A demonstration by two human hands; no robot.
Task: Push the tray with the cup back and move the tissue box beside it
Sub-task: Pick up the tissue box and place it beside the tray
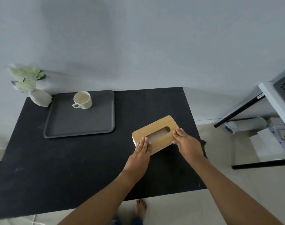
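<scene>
A dark grey tray (70,124) lies at the back left of the black table, its far edge near the wall. A cream cup (83,100) stands upright on its far part, handle toward me. The tissue box (156,127), white with a wooden lid and an oval slot, sits to the right of the tray and nearer to me, turned at an angle. My left hand (142,147) lies flat on the box's near left corner. My right hand (184,142) grips its right end, fingers on the lid.
A white vase with pale green flowers (36,93) stands at the table's (41,176) back left corner, touching the tray's corner. A grey wall rises behind the table. At the right stands a white desk (271,101) with black legs. My bare foot (140,208) shows below the table's front edge.
</scene>
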